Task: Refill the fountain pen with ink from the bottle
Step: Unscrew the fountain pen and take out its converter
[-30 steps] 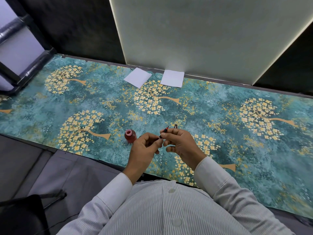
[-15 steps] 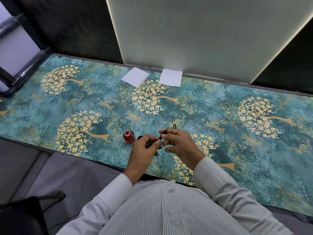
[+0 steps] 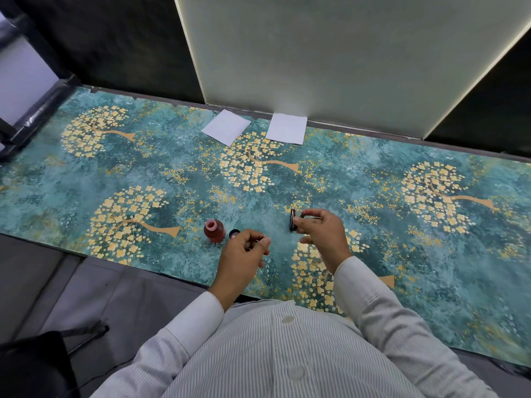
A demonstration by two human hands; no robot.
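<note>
A small red ink bottle (image 3: 214, 231) stands open on the patterned table, its dark cap (image 3: 234, 233) lying just right of it. My left hand (image 3: 244, 254) is right of the bottle cap and pinches a small pen part with a metal ring (image 3: 263, 238), mostly hidden by my fingers. My right hand (image 3: 319, 234) is a hand's width further right and grips a dark pen barrel (image 3: 309, 216). The black pen cap (image 3: 292, 219) lies on the table by my right fingertips.
Two white paper squares (image 3: 225, 130) (image 3: 286, 133) lie at the table's far edge under a pale wall panel (image 3: 330, 53). The teal tablecloth with golden trees (image 3: 172, 173) covers the table. The near table edge runs just behind my wrists; a dark chair (image 3: 34, 366) sits lower left.
My hands were together on the pen; now they have pulled apart, each holding a separate piece. The view has also shifted slightly.
</note>
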